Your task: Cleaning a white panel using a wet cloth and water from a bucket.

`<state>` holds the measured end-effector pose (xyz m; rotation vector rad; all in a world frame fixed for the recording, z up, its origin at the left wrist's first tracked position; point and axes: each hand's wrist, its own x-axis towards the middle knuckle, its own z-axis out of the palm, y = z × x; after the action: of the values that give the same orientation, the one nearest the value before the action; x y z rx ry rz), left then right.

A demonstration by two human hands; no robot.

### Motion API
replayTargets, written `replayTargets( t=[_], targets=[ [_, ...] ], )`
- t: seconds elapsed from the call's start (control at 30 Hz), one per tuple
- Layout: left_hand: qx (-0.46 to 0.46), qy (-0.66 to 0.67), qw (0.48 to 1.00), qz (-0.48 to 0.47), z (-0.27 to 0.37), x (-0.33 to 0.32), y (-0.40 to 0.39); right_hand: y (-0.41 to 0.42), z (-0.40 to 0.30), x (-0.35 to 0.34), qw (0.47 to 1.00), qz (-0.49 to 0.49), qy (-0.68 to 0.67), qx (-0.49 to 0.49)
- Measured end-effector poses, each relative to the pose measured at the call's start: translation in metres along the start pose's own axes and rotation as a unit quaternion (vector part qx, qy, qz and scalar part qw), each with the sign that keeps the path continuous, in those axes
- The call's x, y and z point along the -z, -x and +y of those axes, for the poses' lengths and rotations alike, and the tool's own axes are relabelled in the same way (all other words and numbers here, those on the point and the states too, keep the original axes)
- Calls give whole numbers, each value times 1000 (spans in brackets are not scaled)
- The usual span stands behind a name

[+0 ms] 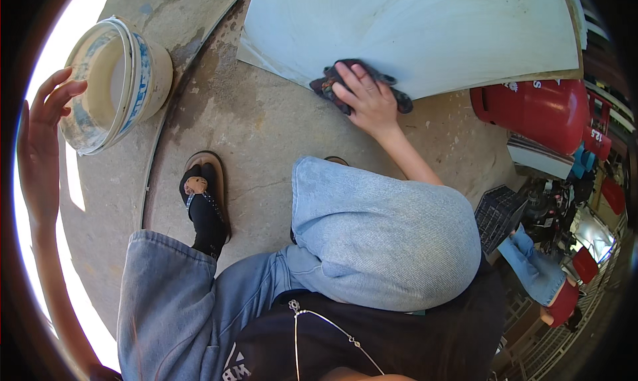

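Observation:
A dark, crumpled cloth lies under my right hand, pressed on the lower edge of a pale, flat panel. My fingers spread over the cloth, and part of it hangs past the panel's edge. Faint streaks and smears mark the panel's surface. Raised at the far left, my left hand holds nothing, its fingers apart and slightly bent. It overlaps the rim of a white plastic bucket with blue print in the picture. Pale liquid seems to be in the bucket, though its depth is hard to tell.
A red gas cylinder lies beside the panel's right end. Farther right are a black plastic crate, dark clutter and a person in jeans. A dark seam crosses the concrete floor between my sandalled foot and the bucket.

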<state>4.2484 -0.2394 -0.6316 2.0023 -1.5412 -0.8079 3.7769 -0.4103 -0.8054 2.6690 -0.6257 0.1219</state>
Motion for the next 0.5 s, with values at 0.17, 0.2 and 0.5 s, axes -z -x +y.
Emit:
replayTargets(
  t=[0.17,0.2,0.5],
  targets=[
    [12,-67,998,7,-5,4,9,2,20,13,991,-76,-111,24],
    [13,-80,997,13,-11,5,11,-5,47,35,999,-30,-43,4],
    [3,3,1000,4,-10,7,7,-112,96,92,927,333,0,-172]
  ],
)
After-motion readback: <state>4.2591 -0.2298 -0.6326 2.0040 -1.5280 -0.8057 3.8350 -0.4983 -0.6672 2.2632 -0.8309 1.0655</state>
